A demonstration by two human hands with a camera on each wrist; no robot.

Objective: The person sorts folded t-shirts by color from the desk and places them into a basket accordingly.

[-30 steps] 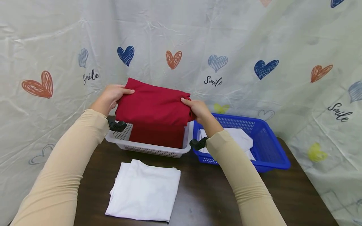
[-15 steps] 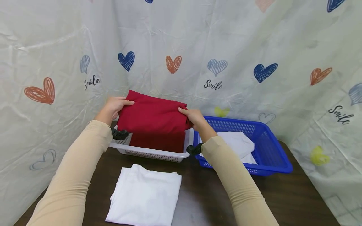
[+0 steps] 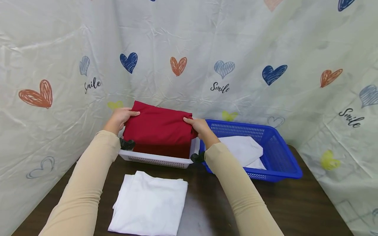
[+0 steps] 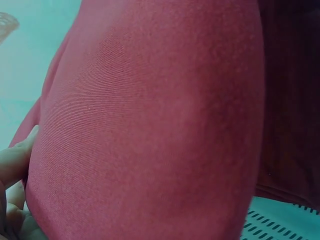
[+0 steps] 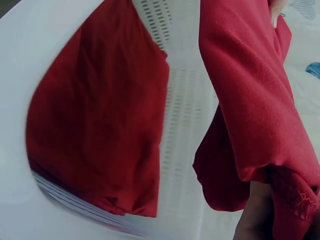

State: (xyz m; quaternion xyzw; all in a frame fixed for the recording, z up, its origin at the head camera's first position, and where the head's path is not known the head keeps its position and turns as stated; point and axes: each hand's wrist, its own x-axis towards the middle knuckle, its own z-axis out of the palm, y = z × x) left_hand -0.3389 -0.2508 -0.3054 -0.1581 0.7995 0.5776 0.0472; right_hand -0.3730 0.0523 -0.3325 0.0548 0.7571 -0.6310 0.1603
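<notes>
A folded red garment [image 3: 159, 125] of knit fabric is held up by both hands over the white basket [image 3: 155, 160]. My left hand [image 3: 118, 118] grips its left edge, thumb on the near face. At the right edge my right hand [image 3: 200, 127] pinches it, thumb in front and fingers behind. In the right wrist view a stitched hem [image 5: 302, 200] shows beside that hand. Below, a second folded red garment [image 5: 100, 120] lies in the basket, with a gap between the two in that view. The left wrist view is mostly filled by the held garment [image 4: 150, 120].
A blue basket [image 3: 284, 164] with folded white cloth [image 3: 242, 149] stands right of the white one. On the dark table [image 3: 212, 203] in front lies a folded white garment [image 3: 150, 205]. A heart-patterned curtain [image 3: 195, 36] hangs close behind the baskets.
Both hands have lowered the red garment toward the white basket, so it covers more of the basket and the garment inside. The head view has shifted slightly. The white garment stays put.
</notes>
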